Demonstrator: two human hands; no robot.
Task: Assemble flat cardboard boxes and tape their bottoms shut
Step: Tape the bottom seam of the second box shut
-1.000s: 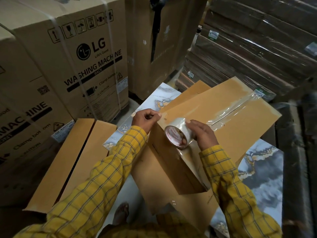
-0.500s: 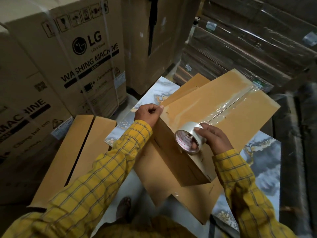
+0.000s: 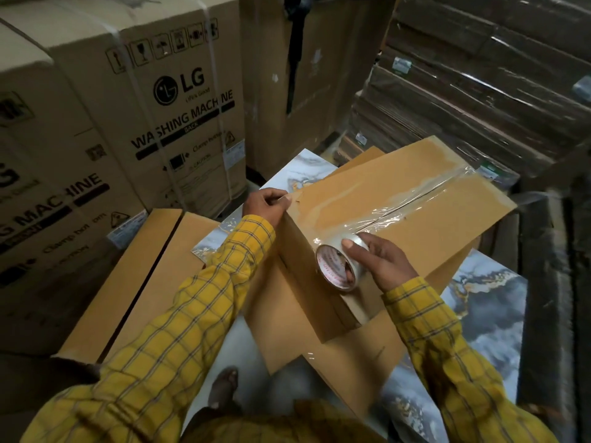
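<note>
I see the box at centre with clear tape already laid along its bottom seam toward 2 o'clock. My right hand grips the tape roll at the near edge; my left hand pinches the 10 o'clock corner. I judge cutting remains.

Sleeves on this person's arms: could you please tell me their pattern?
Yellow with a dark check, on both sleeves, clearest in the head view.

Yellow checked shirt sleeves with dark lines.
</note>
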